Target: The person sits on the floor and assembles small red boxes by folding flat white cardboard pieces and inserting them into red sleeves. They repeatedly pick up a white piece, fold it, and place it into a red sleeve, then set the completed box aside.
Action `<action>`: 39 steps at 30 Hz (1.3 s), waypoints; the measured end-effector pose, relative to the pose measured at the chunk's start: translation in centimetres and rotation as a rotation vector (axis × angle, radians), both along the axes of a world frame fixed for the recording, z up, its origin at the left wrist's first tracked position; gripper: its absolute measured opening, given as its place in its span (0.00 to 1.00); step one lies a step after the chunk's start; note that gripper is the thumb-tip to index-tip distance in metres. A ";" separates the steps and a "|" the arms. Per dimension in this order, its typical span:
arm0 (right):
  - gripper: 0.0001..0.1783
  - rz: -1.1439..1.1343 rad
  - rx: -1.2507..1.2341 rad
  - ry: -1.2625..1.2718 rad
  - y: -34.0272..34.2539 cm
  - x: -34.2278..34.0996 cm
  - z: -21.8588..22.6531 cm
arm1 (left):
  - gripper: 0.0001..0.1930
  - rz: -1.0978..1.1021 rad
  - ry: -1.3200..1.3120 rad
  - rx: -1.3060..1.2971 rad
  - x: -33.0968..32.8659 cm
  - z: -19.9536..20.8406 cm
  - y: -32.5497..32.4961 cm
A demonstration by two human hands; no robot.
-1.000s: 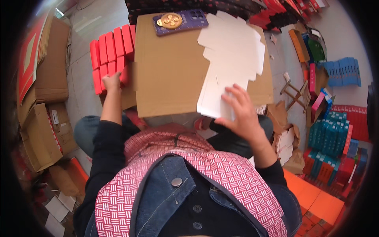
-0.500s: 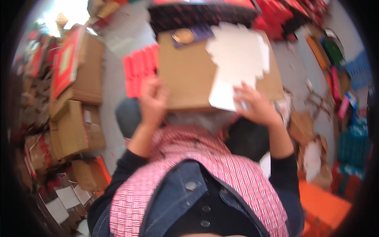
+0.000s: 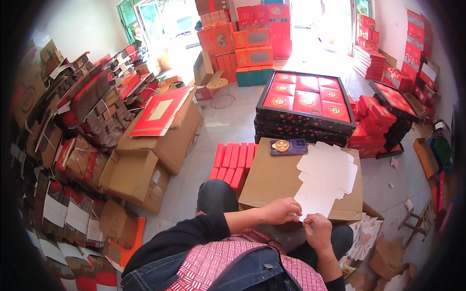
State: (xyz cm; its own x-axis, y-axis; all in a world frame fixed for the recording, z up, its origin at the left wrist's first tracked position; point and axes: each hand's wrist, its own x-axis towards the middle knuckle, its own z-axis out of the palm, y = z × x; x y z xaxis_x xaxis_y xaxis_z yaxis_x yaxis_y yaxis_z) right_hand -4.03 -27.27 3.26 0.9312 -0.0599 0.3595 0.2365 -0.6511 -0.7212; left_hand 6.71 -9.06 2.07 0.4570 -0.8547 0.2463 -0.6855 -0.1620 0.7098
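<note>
- Working on top of a brown cardboard box (image 3: 264, 177), spreading out ahead of both hands.
- Showing a pale tiled floor (image 3: 182, 196) out to the left of the left hand (image 3: 281, 212), with an open carton (image 3: 127, 169) standing farther left.
- Bearing a flat red panel (image 3: 156, 119) on a large carton (image 3: 187, 140), beyond that and well apart from the left hand.
- Lining up narrow red boxes (image 3: 234, 162) in two rows beside the cardboard box, ahead and left of the left hand.
- Stacking black trays (image 3: 293, 127) full of red packs (image 3: 308, 100) past the cardboard box, farther ahead of both hands.
- Glowing at the room's far end through a bright doorway (image 3: 323, 26), far beyond both hands.
- Resting a phone (image 3: 293, 147) straight ahead of the left hand, near the cardboard box's far edge.
- Lying directly ahead of both hands, on the cardboard box's right part, as white card blanks (image 3: 326, 177).
- Running the long axis away from the hands, leaning slightly right; pointing the narrow end at the hands, the broad notched end toward the black trays.
- Pinching that narrow end's edge with the left hand, fingertips bunching together.
- Pinching the same edge with the right hand (image 3: 319, 230), fingers curling, just beside the left; hiding the number of sheets in the grasp.
</note>
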 end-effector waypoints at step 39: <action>0.07 0.257 -0.100 -0.464 4.1 -3.0 8.1 | 0.08 0.048 0.543 -0.691 3.6 5.1 -0.5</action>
